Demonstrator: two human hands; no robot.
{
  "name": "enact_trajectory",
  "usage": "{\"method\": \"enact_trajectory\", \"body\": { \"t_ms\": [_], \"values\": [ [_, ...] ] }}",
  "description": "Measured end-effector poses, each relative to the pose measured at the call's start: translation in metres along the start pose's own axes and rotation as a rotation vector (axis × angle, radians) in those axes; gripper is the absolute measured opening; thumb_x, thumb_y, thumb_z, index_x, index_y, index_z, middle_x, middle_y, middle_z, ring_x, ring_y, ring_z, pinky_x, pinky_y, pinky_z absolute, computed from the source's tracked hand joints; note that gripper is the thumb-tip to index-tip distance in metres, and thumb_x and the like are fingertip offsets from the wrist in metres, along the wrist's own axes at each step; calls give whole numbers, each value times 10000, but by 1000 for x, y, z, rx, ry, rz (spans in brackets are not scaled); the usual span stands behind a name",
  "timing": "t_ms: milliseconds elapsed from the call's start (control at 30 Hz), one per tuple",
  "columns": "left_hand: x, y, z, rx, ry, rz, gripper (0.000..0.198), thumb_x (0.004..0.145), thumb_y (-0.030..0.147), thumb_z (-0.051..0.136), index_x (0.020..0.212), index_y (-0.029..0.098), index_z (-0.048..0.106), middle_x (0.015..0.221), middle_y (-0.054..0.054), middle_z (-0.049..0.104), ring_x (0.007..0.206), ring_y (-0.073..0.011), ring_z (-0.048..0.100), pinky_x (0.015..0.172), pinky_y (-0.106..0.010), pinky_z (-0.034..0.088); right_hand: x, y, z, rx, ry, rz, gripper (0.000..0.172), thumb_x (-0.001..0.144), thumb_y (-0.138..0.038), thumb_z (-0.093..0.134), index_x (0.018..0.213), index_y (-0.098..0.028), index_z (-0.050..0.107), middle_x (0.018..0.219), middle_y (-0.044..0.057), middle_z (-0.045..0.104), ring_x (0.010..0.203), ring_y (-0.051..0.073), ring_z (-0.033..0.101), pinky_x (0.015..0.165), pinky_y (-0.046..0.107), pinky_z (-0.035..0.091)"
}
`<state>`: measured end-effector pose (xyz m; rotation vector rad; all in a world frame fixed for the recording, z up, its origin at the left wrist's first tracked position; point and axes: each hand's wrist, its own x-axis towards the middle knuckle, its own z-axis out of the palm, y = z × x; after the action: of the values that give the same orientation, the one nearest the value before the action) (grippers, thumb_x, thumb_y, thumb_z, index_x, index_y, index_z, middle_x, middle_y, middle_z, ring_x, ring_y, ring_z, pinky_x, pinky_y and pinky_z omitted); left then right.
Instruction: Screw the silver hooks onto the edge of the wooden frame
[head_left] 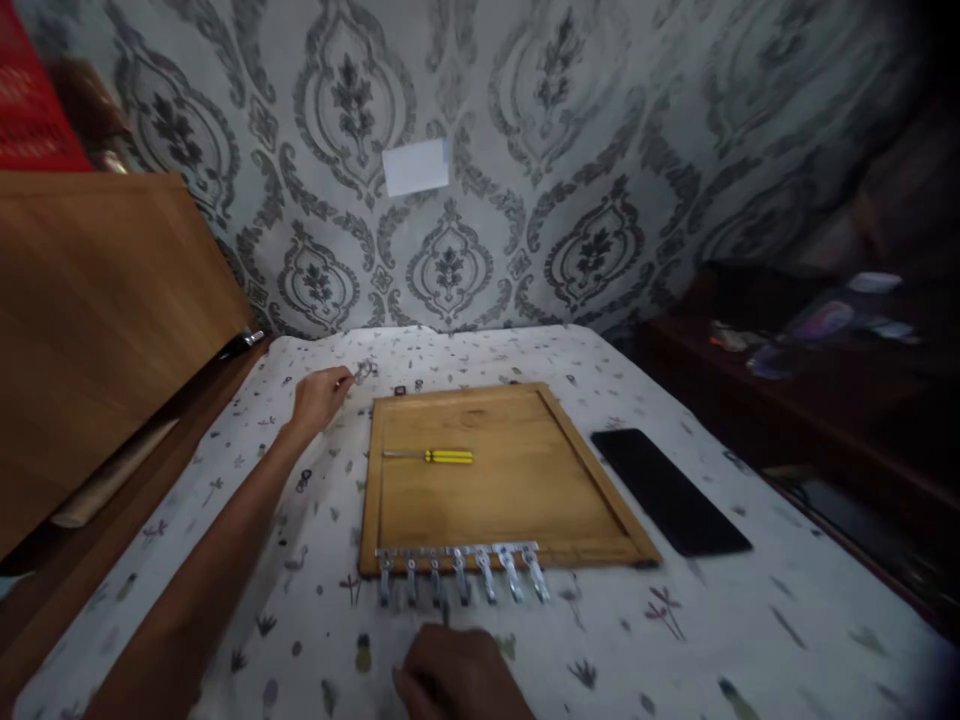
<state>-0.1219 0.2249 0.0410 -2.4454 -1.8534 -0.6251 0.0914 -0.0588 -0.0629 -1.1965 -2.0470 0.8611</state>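
My left hand (321, 396) reaches to the far left of the cloth, fingertips pinched beside a small cluster of shiny metal bits (365, 371), perhaps screws. Whether it pinches one is too small to tell. My right hand (461, 672) is closed at the near edge, blurred, with a thin dark shaft (445, 612) sticking up from it; the rest is hidden in the fist. Just beyond lies a metal hook rail (457, 551) with several hooks, along the near edge of a framed wooden board (517, 490). A yellow-handled screwdriver (448, 456) rests on the board.
A black flat slab (671, 490), like a phone, lies right of the board on the patterned white cloth (300, 620). A wooden cabinet (112, 330) stands at the left. At the right, a dark surface bears a clear plastic bottle (821, 318). Patterned wall (517, 265) behind.
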Motion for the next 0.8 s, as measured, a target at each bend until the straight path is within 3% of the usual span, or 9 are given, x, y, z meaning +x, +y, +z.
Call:
{"method": "enact_trajectory", "body": {
  "t_ms": [133, 200, 333, 433, 567, 700, 800],
  "values": [
    [-56, 28, -26, -269, -166, 118, 295, 968, 389, 449, 909, 177, 645, 801, -31, 712, 752, -164, 700, 656, -231, 526, -1, -27, -18, 114, 104, -79, 174, 915, -208, 614, 762, -197, 695, 679, -1, 696, 594, 113, 611, 578, 222, 426],
    [-88, 41, -45, -498, -322, 223, 331, 979, 452, 472, 905, 178, 643, 780, -26, 696, 726, -155, 674, 630, -222, 514, -4, -34, -25, 152, 212, -153, 193, 945, -237, 604, 776, -192, 684, 665, -8, 665, 569, 104, 577, 574, 228, 431],
    [-141, 67, -84, -538, -628, 425, 308, 1024, 364, 448, 863, 190, 645, 759, 1, 682, 669, -105, 620, 617, -189, 462, -17, -42, -32, 139, 490, -203, 66, 969, -242, 602, 977, -208, 658, 730, -13, 624, 590, 114, 569, 576, 246, 479],
    [-166, 83, -100, -525, -792, 541, 288, 1029, 317, 437, 842, 192, 617, 732, 4, 657, 677, -107, 609, 654, -200, 457, -33, -47, -36, 168, 592, -169, 233, 950, -247, 646, 1178, -244, 599, 962, 29, 643, 632, 108, 582, 579, 239, 535],
    [-183, 94, -98, -541, -921, 620, 288, 1028, 315, 426, 811, 192, 568, 723, -5, 628, 673, -122, 569, 653, -226, 441, -52, -52, -37, 124, 492, -154, 341, 949, -246, 660, 1280, -271, 582, 1202, 82, 640, 746, 121, 655, 700, 259, 605],
    [-193, 98, -80, -665, -969, 641, 305, 1032, 340, 429, 793, 188, 544, 694, 4, 593, 641, -118, 531, 627, -230, 409, -66, -52, -32, 105, 438, -188, 251, 973, -181, 612, 1210, -264, 617, 1096, 63, 684, 955, 163, 705, 789, 258, 609],
    [-202, 105, -67, -737, -1006, 588, 332, 1039, 378, 423, 811, 180, 562, 723, -8, 627, 665, -117, 547, 639, -223, 412, -75, -50, -26, 122, 445, -164, 221, 978, -174, 608, 1180, -257, 639, 1061, 56, 692, 956, 150, 705, 812, 246, 600]
  ]
}}
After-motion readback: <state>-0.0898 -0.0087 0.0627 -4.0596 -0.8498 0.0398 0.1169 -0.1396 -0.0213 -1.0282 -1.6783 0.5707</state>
